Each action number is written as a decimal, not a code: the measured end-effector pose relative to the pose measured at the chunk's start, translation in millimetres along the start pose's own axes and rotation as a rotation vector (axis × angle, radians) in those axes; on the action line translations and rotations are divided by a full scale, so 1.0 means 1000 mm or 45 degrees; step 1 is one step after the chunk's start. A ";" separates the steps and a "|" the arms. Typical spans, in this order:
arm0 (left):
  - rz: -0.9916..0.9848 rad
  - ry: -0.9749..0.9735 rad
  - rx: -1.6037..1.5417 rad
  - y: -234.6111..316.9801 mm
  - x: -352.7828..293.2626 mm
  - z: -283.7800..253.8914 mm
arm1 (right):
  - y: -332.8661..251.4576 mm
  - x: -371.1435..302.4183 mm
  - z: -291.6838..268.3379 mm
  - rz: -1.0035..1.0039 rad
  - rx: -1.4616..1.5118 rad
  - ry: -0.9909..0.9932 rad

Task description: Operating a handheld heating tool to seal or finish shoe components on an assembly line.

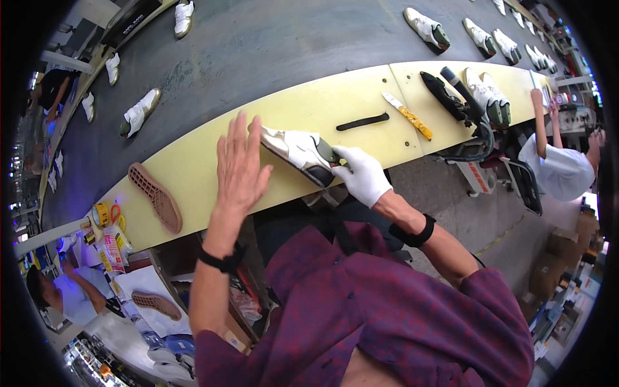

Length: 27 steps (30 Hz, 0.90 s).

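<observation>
A white sneaker (298, 147) with green and grey parts and a dark underside lies tilted over the pale yellow bench (213, 145). My right hand (364, 177), in a white glove, grips its heel end. Beside the toe is my bare left hand (242, 169), its fingers stretched out and nothing in it; whether it touches the toe I cannot tell. Right of the shoe lie a black strip (363, 121) and a blade-like tool (407, 116) with a yellow patterned handle. To the left a brown shoe sole (155, 197) rests on the bench.
A black hand-held device (445, 97) and a pair of sneakers (488, 97) stand at the bench's right. Beyond runs a dark grey surface (258, 51) carrying several sneakers. Yellow tape (100, 213) sits at the left end. Co-workers are at far left and right.
</observation>
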<state>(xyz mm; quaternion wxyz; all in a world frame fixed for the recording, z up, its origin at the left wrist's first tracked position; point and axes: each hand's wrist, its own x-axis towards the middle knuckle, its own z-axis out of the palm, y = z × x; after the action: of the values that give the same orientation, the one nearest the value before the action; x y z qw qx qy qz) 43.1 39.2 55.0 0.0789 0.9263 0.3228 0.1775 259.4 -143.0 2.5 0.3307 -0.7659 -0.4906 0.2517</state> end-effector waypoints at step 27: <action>-0.145 -0.065 -0.095 0.026 -0.057 0.056 | 0.108 0.096 -0.264 0.162 -0.678 -0.309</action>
<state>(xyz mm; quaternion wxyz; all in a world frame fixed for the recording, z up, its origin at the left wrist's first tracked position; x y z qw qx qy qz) 37.6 -19.0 -5.4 0.1317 0.9070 0.3661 0.1611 547.4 -156.2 87.7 0.0408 -0.8193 -0.5261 0.2242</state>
